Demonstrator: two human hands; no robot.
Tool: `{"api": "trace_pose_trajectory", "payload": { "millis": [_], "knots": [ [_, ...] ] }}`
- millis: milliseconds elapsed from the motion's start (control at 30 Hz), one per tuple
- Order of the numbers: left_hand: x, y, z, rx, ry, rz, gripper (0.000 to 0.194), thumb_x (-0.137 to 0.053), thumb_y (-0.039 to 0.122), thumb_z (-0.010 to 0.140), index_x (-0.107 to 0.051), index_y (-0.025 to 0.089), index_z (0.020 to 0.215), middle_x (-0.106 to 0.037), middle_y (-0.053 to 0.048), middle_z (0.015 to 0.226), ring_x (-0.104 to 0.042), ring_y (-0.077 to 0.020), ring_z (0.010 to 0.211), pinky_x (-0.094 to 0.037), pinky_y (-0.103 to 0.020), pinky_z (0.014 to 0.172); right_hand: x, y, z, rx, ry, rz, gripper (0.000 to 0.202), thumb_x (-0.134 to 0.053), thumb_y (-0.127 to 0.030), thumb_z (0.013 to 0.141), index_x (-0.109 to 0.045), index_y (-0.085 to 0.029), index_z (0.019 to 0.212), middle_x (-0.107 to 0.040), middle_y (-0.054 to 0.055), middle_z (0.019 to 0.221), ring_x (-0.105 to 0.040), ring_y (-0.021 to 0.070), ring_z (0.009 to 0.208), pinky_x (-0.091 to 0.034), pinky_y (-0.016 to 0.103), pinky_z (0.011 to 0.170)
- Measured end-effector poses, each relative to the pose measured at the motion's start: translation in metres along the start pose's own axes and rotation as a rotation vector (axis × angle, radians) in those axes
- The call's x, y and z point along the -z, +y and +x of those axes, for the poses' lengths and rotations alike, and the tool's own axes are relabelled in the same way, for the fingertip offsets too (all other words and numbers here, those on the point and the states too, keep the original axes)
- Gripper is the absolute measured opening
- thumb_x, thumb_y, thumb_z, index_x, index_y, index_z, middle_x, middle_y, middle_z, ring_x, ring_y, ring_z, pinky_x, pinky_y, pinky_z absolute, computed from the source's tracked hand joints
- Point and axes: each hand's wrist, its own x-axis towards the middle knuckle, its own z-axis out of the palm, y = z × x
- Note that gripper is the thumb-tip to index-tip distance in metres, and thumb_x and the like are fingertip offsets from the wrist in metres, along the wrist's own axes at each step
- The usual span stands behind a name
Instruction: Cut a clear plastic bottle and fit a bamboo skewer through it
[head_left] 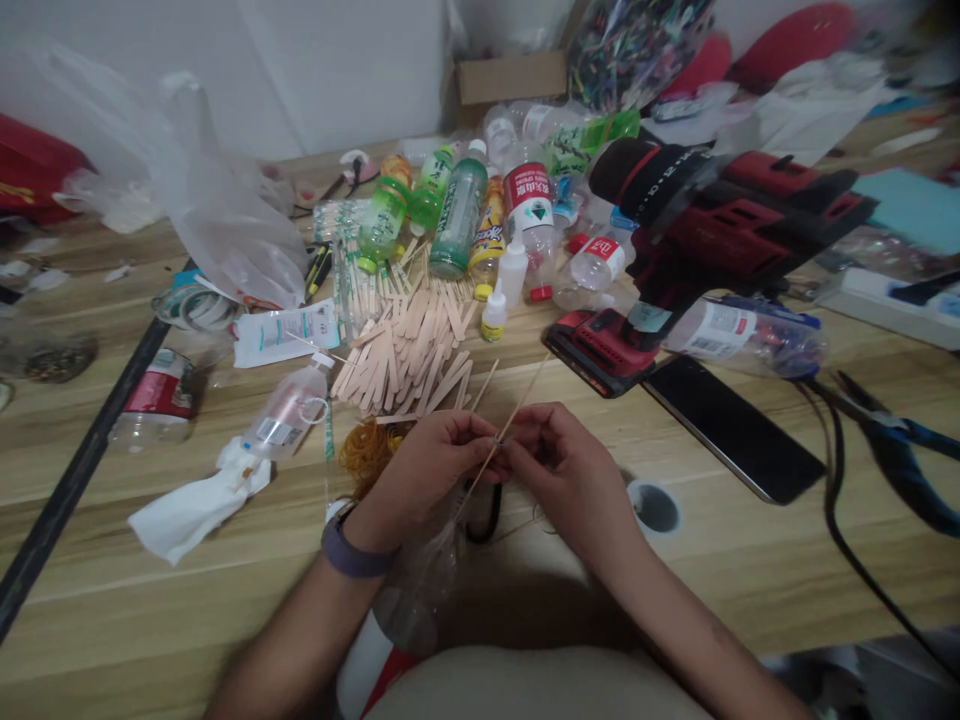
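My left hand [442, 462], with a purple band on its wrist, pinches two thin wooden sticks [520, 396] close to where they cross. From the other side, my right hand [561, 470] has its fingertips closed on the sticks at the same spot. What lies between the fingertips is too small to make out. Below the hands, a clear plastic piece [424, 570] hangs near my lap, and a black curved thing [484, 515] shows behind the sticks. Tan rubber bands [365, 450] lie by my left hand. A pile of flat craft sticks [409, 345] is just beyond.
A red cordless drill [720, 220] stands at the right, behind a black phone [739, 428] and pliers [892, 450]. Plastic bottles [454, 215] crowd the back. Small glue bottles [494, 312] stand mid-table. Tissue [199, 505] and a lying bottle [289, 410] are at the left.
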Motion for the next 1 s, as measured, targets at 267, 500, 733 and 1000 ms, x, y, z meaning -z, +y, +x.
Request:
{"api": "trace_pose_trajectory", "payload": {
  "millis": [267, 500, 733, 1000],
  "knots": [
    [-0.003, 0.005, -0.003, -0.011, 0.052, 0.123, 0.013, -0.067, 0.025, 0.081, -0.063, 0.016, 0.072, -0.065, 0.002, 0.063, -0.058, -0.0108, 0.057, -0.045, -0.023, 0.059, 0.005, 0.004, -0.009, -0.08, -0.279, 0.081, 0.033, -0.057, -0.045, 0.087, -0.062, -0.02, 0.108, -0.064, 0.001, 0.074, -0.058, 0.0168, 0.06, -0.044, 0.029, 0.054],
    [-0.003, 0.008, -0.006, 0.074, 0.138, 0.087, 0.012, -0.059, 0.019, 0.088, -0.059, 0.018, 0.076, -0.068, 0.001, 0.068, -0.062, -0.0129, 0.061, -0.049, -0.027, 0.065, 0.017, -0.003, -0.016, 0.159, -0.027, -0.27, 0.024, -0.052, -0.036, 0.093, -0.067, -0.022, 0.081, -0.064, 0.001, 0.067, -0.055, 0.0166, 0.061, -0.04, 0.029, 0.057],
    [-0.002, 0.002, -0.003, -0.03, 0.331, 0.076, 0.014, -0.057, 0.024, 0.093, -0.061, 0.017, 0.082, -0.065, 0.0, 0.074, -0.059, -0.0124, 0.067, -0.045, -0.023, 0.064, 0.011, -0.001, -0.014, 0.159, 0.074, 0.094, 0.028, -0.063, -0.031, 0.085, -0.057, -0.021, 0.06, -0.06, 0.003, 0.076, -0.054, 0.0163, 0.072, -0.042, 0.028, 0.065],
    [0.001, -0.004, 0.005, -0.174, 0.101, -0.229, 0.035, -0.069, 0.049, 0.081, -0.049, 0.021, 0.073, -0.04, 0.008, 0.058, -0.027, -0.0064, 0.047, -0.024, -0.02, 0.045, -0.002, -0.002, -0.005, -0.224, -0.001, 0.712, 0.047, -0.076, -0.051, 0.07, -0.042, -0.02, 0.06, -0.054, -0.002, 0.069, -0.028, 0.0043, 0.044, -0.027, 0.021, 0.042]
  ]
}}
